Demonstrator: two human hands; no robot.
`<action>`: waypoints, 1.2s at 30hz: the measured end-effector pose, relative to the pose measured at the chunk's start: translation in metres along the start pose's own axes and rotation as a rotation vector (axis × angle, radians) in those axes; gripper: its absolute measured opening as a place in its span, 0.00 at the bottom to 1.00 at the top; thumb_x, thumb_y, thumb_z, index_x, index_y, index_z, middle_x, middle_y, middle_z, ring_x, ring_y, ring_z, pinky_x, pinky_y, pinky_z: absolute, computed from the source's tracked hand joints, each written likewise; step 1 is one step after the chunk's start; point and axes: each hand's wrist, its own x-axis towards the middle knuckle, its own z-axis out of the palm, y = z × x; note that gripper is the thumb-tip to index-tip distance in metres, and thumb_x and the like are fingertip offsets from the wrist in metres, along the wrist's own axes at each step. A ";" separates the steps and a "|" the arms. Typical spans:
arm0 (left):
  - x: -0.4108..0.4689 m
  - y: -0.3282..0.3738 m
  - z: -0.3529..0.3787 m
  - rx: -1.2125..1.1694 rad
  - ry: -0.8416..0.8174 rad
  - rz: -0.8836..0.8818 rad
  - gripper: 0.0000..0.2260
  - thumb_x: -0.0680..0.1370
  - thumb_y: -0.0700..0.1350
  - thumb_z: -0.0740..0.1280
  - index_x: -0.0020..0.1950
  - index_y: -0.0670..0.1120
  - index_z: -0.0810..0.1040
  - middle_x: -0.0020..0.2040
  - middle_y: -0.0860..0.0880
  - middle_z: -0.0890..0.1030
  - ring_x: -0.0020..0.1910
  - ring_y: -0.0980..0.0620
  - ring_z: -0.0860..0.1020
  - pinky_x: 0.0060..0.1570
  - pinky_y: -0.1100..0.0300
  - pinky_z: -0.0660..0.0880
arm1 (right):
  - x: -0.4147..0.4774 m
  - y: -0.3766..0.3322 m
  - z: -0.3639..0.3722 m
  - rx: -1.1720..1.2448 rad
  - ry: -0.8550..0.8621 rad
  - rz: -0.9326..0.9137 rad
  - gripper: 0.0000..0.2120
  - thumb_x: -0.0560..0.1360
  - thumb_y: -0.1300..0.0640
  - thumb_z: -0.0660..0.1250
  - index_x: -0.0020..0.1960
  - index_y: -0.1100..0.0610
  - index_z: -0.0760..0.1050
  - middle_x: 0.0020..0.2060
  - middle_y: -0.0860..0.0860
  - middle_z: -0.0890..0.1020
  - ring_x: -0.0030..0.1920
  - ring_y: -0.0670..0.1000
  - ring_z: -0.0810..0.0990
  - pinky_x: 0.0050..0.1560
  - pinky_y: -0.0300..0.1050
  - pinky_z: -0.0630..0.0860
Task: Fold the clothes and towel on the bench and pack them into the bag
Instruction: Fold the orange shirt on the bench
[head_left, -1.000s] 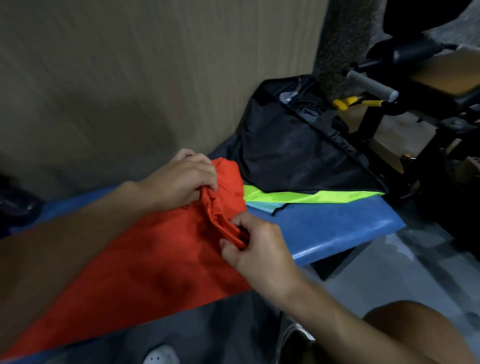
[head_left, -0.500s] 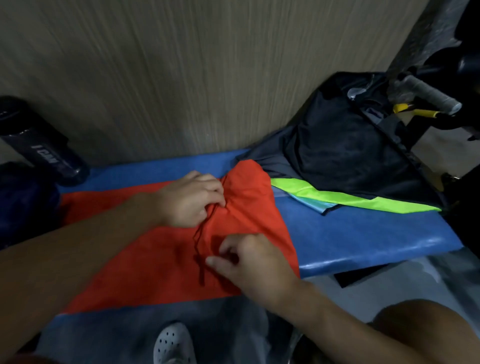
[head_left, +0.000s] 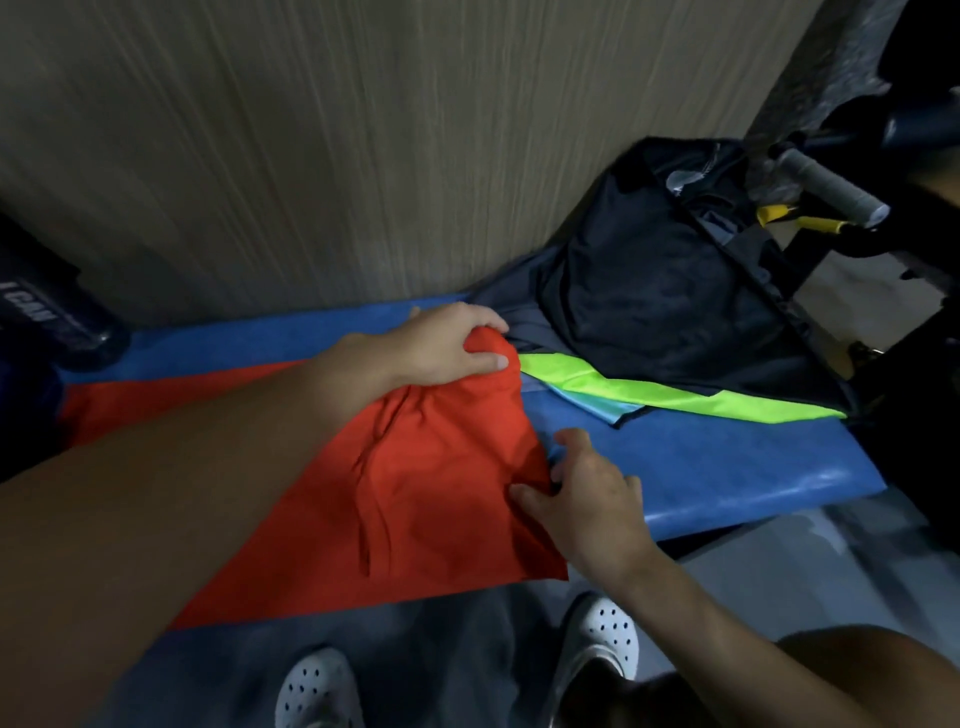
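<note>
Now, orange cloth (head_left: 441, 483): flat on bench (head_left: 727, 467), the half-second-old bunching gone. Your left hand (head_left: 441, 348) has shifted to grip its 12 o'clock corner; your right hand (head_left: 587, 499) pinches the 3 o'clock edge. Probably ready to fold. Bag (head_left: 675, 312): 2 o'clock.

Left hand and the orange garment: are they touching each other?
Touching. The head view shows the left hand gripping the far corner of the orange garment, with its fingers curled over the bunched cloth above the blue bench.
</note>
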 end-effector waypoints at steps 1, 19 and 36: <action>0.001 0.000 -0.002 -0.029 -0.015 0.013 0.20 0.74 0.58 0.71 0.63 0.53 0.79 0.60 0.55 0.80 0.61 0.54 0.77 0.67 0.47 0.69 | 0.000 0.000 0.001 -0.020 -0.001 -0.009 0.24 0.72 0.40 0.70 0.62 0.50 0.67 0.54 0.47 0.79 0.60 0.52 0.76 0.60 0.50 0.62; 0.003 0.014 0.017 0.119 0.507 0.112 0.24 0.76 0.54 0.61 0.71 0.50 0.72 0.70 0.46 0.71 0.71 0.45 0.68 0.69 0.45 0.64 | 0.041 0.028 -0.018 0.075 0.277 -0.215 0.18 0.71 0.54 0.73 0.59 0.55 0.75 0.53 0.53 0.74 0.55 0.57 0.74 0.54 0.51 0.70; -0.018 -0.007 0.037 0.524 0.108 -0.105 0.31 0.77 0.70 0.44 0.76 0.67 0.36 0.82 0.50 0.42 0.80 0.45 0.38 0.74 0.33 0.41 | 0.028 0.047 0.013 -0.453 -0.016 -0.601 0.36 0.77 0.32 0.43 0.78 0.50 0.60 0.78 0.50 0.58 0.79 0.52 0.52 0.75 0.63 0.48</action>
